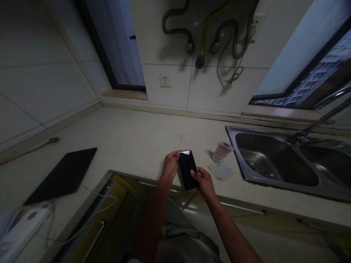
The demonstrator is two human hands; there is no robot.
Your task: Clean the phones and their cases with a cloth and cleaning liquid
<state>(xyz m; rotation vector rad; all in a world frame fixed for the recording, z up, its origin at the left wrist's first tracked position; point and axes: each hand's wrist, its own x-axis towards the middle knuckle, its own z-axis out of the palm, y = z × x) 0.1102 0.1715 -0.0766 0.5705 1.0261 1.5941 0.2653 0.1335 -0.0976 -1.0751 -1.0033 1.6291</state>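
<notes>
A black smartphone [187, 171] with a dark screen is held tilted over the counter's front edge. My left hand [172, 163] grips its upper left side, fingers closed round the edge. On the lower right side, my right hand [205, 181] is closed on the phone, with the thumb resting over the screen. To the right of that hand, a pale paper or cloth square [221, 171] lies flat on the counter. Just behind the square stands a clear plastic cup [221, 151] with a pink band.
At the right is a steel double sink [237, 160] with a faucet [301, 134]. A black flat panel [64, 175] lies on the left counter, near a white box-like object [27, 228] and a white cable [102, 209]. Hoses and a wall socket [165, 81] are on the back wall.
</notes>
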